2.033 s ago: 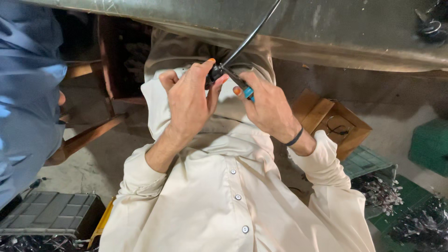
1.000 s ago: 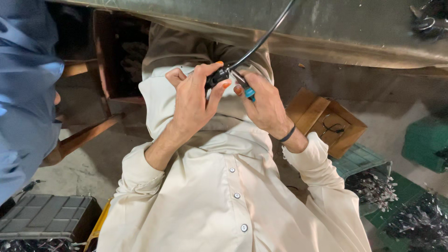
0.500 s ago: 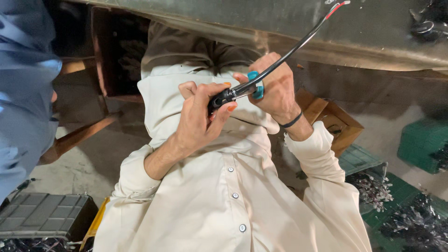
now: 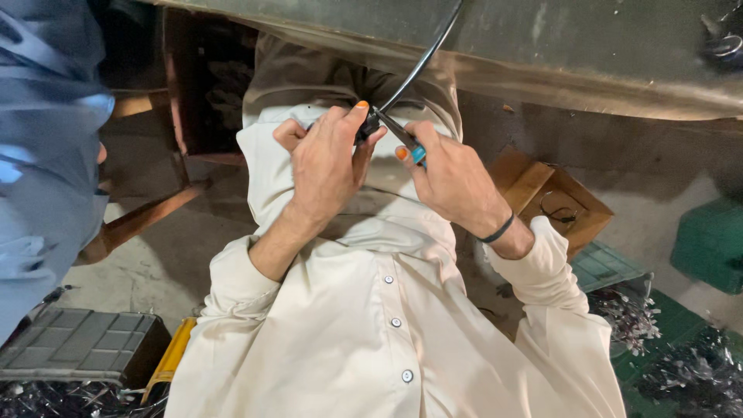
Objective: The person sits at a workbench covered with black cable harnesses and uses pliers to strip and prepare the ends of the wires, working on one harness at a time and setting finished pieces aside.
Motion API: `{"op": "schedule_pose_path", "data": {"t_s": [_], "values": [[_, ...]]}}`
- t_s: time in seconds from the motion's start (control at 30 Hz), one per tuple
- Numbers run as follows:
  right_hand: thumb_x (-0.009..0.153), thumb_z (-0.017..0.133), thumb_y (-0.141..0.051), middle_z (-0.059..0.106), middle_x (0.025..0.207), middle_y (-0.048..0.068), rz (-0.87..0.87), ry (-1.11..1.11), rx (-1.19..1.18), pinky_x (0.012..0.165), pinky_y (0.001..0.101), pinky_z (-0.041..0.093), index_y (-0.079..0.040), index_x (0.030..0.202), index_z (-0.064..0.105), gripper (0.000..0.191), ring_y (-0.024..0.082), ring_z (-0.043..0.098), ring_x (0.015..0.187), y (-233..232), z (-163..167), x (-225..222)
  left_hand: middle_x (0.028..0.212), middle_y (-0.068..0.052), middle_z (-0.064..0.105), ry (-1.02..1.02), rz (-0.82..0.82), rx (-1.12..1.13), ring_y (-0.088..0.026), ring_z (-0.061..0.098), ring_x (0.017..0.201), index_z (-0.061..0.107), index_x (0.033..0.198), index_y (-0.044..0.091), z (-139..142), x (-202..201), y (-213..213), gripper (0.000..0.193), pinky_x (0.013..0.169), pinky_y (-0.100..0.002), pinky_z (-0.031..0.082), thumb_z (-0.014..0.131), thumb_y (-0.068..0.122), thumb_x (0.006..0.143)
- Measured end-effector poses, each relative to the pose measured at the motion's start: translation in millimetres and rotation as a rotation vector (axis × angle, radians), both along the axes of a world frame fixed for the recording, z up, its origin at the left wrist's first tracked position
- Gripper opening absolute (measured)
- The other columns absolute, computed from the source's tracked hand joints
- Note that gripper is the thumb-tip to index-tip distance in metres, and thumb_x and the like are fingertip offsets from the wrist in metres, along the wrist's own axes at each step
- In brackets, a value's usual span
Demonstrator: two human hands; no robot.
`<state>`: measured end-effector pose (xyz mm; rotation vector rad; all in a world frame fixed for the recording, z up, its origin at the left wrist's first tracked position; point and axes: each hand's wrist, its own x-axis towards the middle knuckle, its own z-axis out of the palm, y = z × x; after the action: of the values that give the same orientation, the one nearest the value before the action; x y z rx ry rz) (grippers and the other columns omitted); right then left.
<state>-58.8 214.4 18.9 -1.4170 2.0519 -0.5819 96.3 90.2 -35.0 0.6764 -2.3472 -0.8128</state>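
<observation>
A person in a cream button-up shirt (image 4: pixel 387 333) works with both hands raised in front of the chest, just below the edge of a worn grey metal table (image 4: pixel 542 54). The left hand (image 4: pixel 329 159) has its grip closed around the lower end of a black cable (image 4: pixel 422 66), thumb and fingers pinching it where a small dark fitting sits; the thumbnail shows orange. From there the cable rises in a curve to the right and passes out of the top of the view in front of the table. The right hand (image 4: pixel 449 182), a dark band at its wrist, has its grip wrapped on a slim tool with a blue handle (image 4: pixel 414 149), whose dark tip touches the cable end between the two hands. What kind of tool it is cannot be told.

On the floor to the right lie a brown cardboard box (image 4: pixel 553 193) and green plastic crates (image 4: pixel 708 244), with heaps of small shiny metal parts (image 4: pixel 681 371) near them. At lower left stands a grey plastic case (image 4: pixel 73 344). A second person in blue clothing (image 4: pixel 42 139) fills the left edge.
</observation>
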Motion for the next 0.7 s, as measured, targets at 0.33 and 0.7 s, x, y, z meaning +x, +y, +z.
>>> {"op": "schedule_pose_path", "data": {"t_s": [0.33, 0.7], "values": [[0.095, 0.077, -0.018, 0.073, 0.11, 0.008, -0.301, 0.514, -0.224, 0.083, 0.0392, 0.057, -0.015, 0.115, 0.072, 0.022, 0.031, 0.073, 0.098, 21.0, 46.9, -71.1, 0.1, -0.007, 0.076, 0.268, -0.053, 0.355, -0.022, 0.075, 0.089, 0.069, 0.116, 0.012, 75.9, -100.0, -24.7, 0.03, 0.082, -0.034, 0.057, 0.081, 0.027, 0.093], [0.108, 0.061, -0.043, 0.042, 0.154, 0.021, -0.462, 1.084, -0.175, 0.112, 0.0581, 0.031, 0.0, 0.145, 0.051, 0.057, 0.041, 0.04, 0.142, 0.5, -23.9, -174.3, 0.114, -0.005, 0.064, 0.286, 0.14, -0.194, -0.022, 0.063, 0.099, 0.042, 0.153, 0.016, 69.9, -264.0, -38.6, 0.071, 0.082, -0.035, 0.045, 0.053, 0.062, 0.1]]}}
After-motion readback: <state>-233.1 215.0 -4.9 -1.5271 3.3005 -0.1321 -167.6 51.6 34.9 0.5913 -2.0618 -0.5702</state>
